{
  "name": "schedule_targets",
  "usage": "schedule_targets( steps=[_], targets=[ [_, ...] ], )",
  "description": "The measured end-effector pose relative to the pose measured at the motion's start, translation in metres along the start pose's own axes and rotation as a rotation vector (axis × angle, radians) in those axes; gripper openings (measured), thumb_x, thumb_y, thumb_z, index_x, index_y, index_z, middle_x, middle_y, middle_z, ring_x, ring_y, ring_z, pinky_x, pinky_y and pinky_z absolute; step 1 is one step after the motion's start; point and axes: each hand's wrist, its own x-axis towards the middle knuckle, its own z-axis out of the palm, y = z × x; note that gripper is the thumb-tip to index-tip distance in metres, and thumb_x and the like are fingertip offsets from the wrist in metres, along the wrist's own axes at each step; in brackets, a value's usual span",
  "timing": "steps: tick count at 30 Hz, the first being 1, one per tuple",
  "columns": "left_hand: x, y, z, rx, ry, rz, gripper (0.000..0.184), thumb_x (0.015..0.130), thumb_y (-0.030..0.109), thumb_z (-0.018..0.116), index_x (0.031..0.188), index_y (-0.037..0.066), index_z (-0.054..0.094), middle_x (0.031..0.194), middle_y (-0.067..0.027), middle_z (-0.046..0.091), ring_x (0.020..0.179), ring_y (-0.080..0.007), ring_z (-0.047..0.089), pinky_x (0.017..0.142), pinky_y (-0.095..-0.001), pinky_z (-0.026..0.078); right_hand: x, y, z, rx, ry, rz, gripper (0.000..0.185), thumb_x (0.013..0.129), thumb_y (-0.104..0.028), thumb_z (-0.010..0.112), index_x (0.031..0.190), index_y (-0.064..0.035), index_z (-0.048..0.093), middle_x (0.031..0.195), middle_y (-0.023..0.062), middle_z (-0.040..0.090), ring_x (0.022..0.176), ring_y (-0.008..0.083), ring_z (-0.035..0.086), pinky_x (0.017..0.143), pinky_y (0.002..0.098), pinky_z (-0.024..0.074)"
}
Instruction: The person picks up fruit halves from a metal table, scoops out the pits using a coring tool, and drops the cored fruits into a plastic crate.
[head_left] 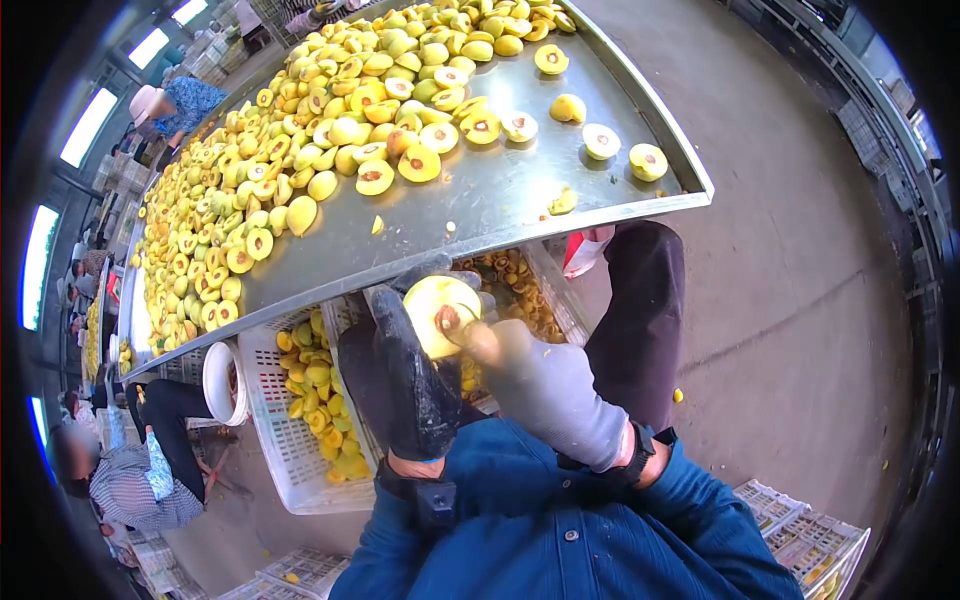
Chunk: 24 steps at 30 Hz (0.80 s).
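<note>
My left hand (412, 375), in a dark glove, grips a yellow peach half (437, 305) with its cut face turned up. A reddish-brown pit (447, 318) shows in the middle of that face. My right hand (550, 385), in a grey glove, is closed and blurred, reaching to the pit. A brownish tip shows at its fingers; whether this is a tool or a bare fingertip I cannot tell. Just beyond my hands, a metal table (400, 245) bears a large heap of halved peaches (340, 130), several with pits in them.
Under the table edge stand a white crate (285, 455) of yellow peach pieces, a white bucket (222, 383) and a container of brownish pits (520, 290). Other people (150, 480) sit along the left. More crates (800, 535) stand behind at the lower right.
</note>
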Motion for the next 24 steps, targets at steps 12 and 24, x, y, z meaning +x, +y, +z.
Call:
schedule_targets(
  steps=[12,24],
  targets=[
    [-0.007,-0.008,0.016,0.283,0.070,0.209,0.051,0.105,0.044,0.032,0.112,0.000,0.058,0.103,-0.0091,0.064,0.092,-0.0149,0.060,0.082,-0.0279,0.049,0.001,0.000,-0.002,0.037,-0.108,0.109,0.024,0.086,-0.018,0.064,0.095,-0.0039,0.047,0.068,0.0168,0.062,0.060,0.0360,0.064,0.050,0.0454,0.0475],
    [-0.007,-0.010,0.011,0.631,0.103,0.307,0.047,0.105,0.041,0.035,0.119,0.000,0.053,0.107,-0.0130,0.060,0.096,-0.0199,0.060,0.087,-0.0325,0.049,0.001,0.008,-0.001,0.207,-0.242,0.165,0.027,0.085,-0.018,0.063,0.099,-0.0036,0.046,0.064,0.0201,0.059,0.061,0.0410,0.061,0.053,0.0496,0.0469]
  ],
)
